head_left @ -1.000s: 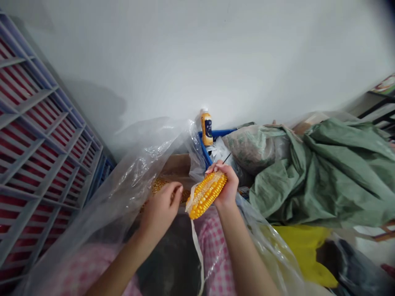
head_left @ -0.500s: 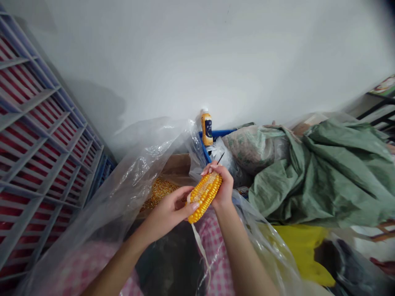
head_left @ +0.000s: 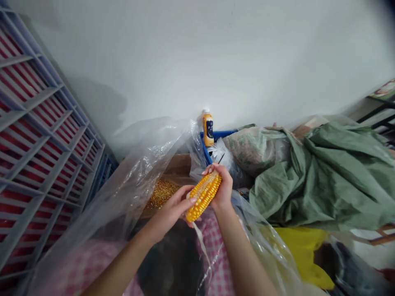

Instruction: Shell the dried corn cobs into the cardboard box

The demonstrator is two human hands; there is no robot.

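Note:
Between my two hands is a yellow corn cob (head_left: 205,196), tilted with its far end up and to the right. Some rows along its upper side are bare of kernels. My left hand (head_left: 180,205) holds the near end, thumb on top. My right hand (head_left: 222,185) wraps the far end; a thin dark pointed tool (head_left: 221,158) sticks out above its fingers, its grip hidden. A pale strip (head_left: 202,244) hangs below the cob near my left hand. Loose corn kernels (head_left: 163,192) lie in a box lined with clear plastic (head_left: 138,176), beyond my left hand.
Stacked plastic crates (head_left: 46,139) rise at the left. Against the wall stands a yellow drink bottle (head_left: 207,128) by a blue bin (head_left: 222,133) with bags in it. Green cloth (head_left: 327,176) covers things at the right, above a yellow bag (head_left: 299,250).
My left thumb has shifted slightly up along the cob, and the left fingers now show beneath its near end. My right hand stays nearly in place.

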